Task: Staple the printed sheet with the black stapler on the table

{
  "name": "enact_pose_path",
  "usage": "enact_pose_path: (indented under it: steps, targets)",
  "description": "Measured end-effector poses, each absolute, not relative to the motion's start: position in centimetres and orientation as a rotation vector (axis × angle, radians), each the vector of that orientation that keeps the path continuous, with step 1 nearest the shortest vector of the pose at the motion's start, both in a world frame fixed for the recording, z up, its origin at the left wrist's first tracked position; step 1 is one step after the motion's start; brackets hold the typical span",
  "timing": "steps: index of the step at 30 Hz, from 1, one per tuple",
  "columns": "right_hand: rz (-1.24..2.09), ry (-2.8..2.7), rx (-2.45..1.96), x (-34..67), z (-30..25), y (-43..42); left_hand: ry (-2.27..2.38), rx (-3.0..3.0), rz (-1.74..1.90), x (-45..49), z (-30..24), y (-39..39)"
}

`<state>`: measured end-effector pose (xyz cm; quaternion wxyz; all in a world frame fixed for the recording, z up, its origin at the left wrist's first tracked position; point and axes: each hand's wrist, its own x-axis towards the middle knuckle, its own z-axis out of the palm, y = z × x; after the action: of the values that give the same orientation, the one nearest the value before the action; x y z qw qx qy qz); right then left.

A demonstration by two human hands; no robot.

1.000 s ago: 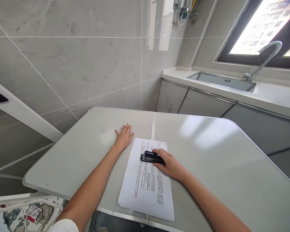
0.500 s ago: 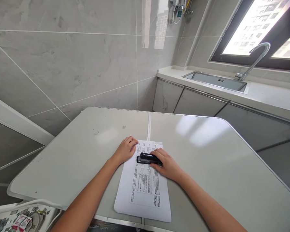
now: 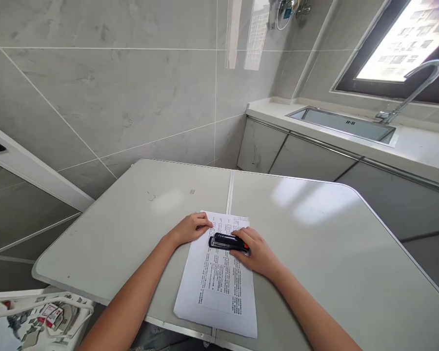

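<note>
A black stapler (image 3: 224,241) lies across the upper part of a printed stack of paper (image 3: 219,297), its front end toward the left. My right hand (image 3: 256,251) is closed around the stapler's rear end, where a bit of orange shows. At the upper left edge of the paper, my left hand (image 3: 190,228) has its fingers bent together over the margin, with fingertips on the sheet. A small gap separates it from the stapler's front. Dense dark text covers the page, and whatever lies beneath the stapler is hidden.
The pale folding table (image 3: 314,268) has a seam down its middle. A white rack (image 3: 69,312) with assorted items stands below its left corner. Behind are a tiled wall (image 3: 131,97) and a counter with a sink (image 3: 344,126) and a tap (image 3: 417,90).
The view has turned slightly left. My left hand has slid a little down the paper's edge, nearer the stapler. My right hand keeps its hold, and an orange part of the stapler now shows.
</note>
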<state>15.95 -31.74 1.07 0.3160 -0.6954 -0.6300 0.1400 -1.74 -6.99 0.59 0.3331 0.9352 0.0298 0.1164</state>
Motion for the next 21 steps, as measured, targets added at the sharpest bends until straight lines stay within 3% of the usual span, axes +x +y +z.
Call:
enact_pose_path:
  steps: [12, 21]
  targets:
    - [0.213, -1.543, -1.880, 15.5, -0.1, -30.6, 0.107, 2.272, 0.235, -2.0, 1.6, -6.0]
    - [0.334, -1.557, -1.675, 16.2, 0.8, -30.6, 0.043, 2.107, 0.153, -2.1, 1.8, -5.3]
